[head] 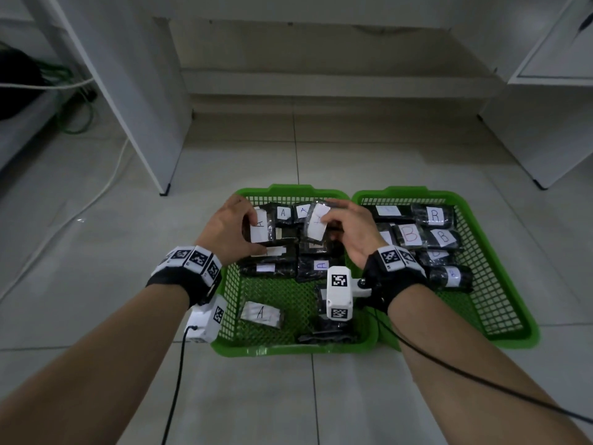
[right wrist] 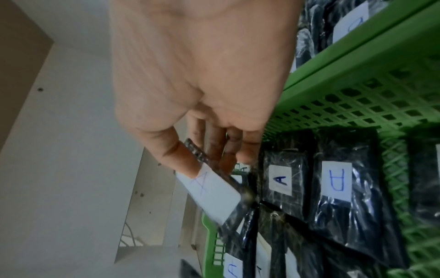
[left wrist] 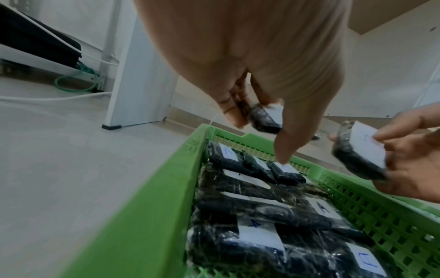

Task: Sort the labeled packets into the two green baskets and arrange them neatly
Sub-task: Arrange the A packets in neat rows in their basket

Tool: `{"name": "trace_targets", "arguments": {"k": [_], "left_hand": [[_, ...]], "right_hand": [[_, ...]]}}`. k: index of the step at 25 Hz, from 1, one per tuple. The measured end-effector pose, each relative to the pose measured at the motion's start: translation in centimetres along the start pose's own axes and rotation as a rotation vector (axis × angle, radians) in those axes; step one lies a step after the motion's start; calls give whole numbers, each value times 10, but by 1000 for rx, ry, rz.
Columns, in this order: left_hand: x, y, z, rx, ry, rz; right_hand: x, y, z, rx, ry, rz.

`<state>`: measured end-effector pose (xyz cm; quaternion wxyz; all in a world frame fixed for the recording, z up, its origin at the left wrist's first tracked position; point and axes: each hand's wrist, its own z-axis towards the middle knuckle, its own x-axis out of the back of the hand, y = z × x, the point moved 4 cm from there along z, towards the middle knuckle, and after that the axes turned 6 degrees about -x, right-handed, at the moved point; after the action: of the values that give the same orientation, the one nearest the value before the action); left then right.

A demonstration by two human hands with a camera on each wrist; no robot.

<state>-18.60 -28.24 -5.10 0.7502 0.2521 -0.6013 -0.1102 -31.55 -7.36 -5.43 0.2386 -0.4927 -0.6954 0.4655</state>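
Packets are pinched, one in each of the hands: left hand (head: 229,226), right hand (head: 351,228); neat rows in the left basket (head: 290,346) could be knocked askew if dropped carelessly.

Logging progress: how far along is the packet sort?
Mostly done: A packets fill the left basket, B packets the right basket, none on the floor. In hand: the left hand and right hand each hold an A packet over the left basket. Left: placing them and straightening loose packets near the front.
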Motion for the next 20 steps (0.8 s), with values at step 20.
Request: {"name": "trace_targets", "arguments": {"k": [20], "left_hand": [[-27, 0, 30, -79, -361, 571]], "right_hand": [[1, 24, 12, -44, 35, -397]]}}
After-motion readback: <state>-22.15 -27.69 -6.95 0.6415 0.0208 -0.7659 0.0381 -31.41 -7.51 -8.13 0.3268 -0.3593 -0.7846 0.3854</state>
